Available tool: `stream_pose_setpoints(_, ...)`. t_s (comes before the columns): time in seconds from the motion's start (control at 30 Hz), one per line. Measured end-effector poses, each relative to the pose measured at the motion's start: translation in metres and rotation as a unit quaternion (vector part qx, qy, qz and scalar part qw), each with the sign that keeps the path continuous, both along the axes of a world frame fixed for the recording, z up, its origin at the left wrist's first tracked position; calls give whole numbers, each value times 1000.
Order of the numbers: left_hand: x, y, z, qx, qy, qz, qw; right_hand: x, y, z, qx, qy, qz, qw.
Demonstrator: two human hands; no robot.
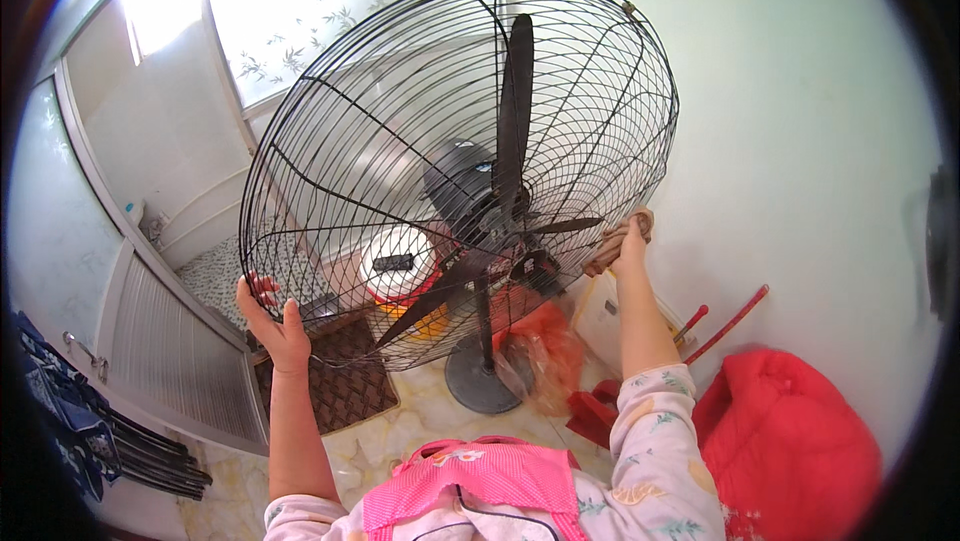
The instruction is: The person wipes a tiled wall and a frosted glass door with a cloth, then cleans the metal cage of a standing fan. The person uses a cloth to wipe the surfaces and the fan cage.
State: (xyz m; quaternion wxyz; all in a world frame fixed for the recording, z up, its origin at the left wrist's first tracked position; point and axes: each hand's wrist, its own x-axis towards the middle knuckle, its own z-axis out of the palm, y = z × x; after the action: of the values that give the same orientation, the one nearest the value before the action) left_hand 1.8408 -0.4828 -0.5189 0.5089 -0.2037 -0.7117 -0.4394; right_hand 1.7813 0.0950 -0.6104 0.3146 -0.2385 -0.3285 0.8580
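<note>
A large black pedestal fan (514, 111) with a wire cage and dark blades stands in front of me on a round grey base (482, 379). At the cage's lower left rim is my left hand (278, 329), its thumb raised apart and the other fingers reaching around the wires. My right hand (630, 243) presses a bunched brown cloth (606, 249) against the right side of the cage. Some of the cloth sticks out above the hand.
Behind the fan are a red-and-white lidded bucket (398, 263) and a brown doormat (330, 381). A red plastic bag (545, 341) lies beside the base. At right sits a puffy red bundle (790, 441); at left, a frosted door (180, 341) and dark folded chairs (110, 431).
</note>
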Motion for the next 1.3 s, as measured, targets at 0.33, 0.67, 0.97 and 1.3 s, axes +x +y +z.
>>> stream_pose_setpoints(0.33, 5, 2, 1, -9, 7, 26, 1000, 31, -139, 157, 564, 151, -224, 780)
stream_pose_setpoints(0.67, 3, -7, -3, -15, -16, 3, 1000, 58, -148, 152, 818, 132, -232, 509)
stream_pose_setpoints(0.97, -2, -1, -1, -8, 11, -5, 1000, 15, -64, 91, 596, 122, -243, 756)
stream_pose_setpoints(1.3, -2, -4, -4, -18, -10, -1, 1000, 81, -246, 147, 846, 186, -128, 483)
